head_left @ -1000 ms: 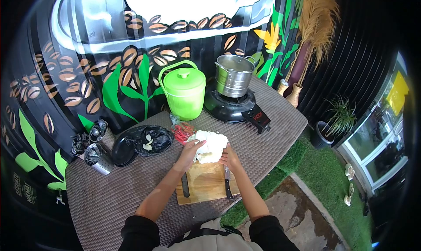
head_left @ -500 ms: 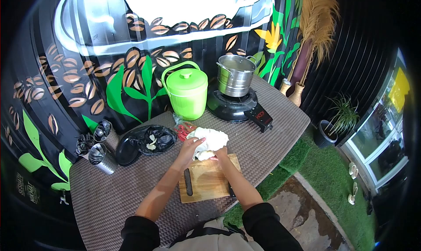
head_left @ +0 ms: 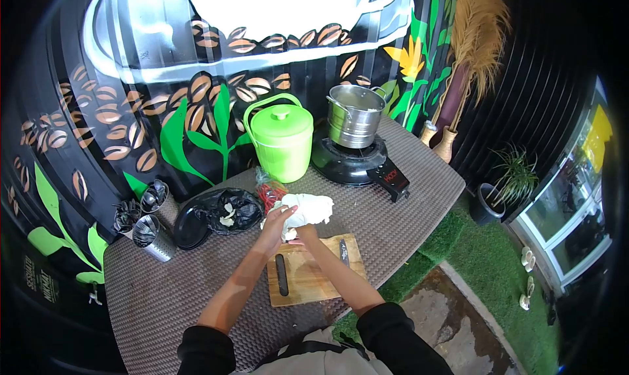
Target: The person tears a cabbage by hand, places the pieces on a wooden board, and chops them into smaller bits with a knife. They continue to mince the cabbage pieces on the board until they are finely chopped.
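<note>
A white cloth (head_left: 313,208) is bunched between my hands above the back edge of the wooden cutting board (head_left: 308,284). My left hand (head_left: 278,223) grips the cloth from its left side. My right hand (head_left: 304,236) is closed on the lower part of the cloth, its fingers partly hidden. What the folds may hold inside cannot be made out. A knife (head_left: 344,252) with a dark blade lies on the right of the board. Just behind the cloth is a bag with red contents (head_left: 270,195).
Behind stand a green lidded bucket (head_left: 282,142) and a steel pot (head_left: 354,119) on a black stove (head_left: 350,162). At left are a black plastic bag (head_left: 232,214), black plates (head_left: 188,227) and metal cutlery holders (head_left: 157,242).
Both hands and the cloth have shifted left. The right arm has swung left across the board, and more of the knife now shows.
</note>
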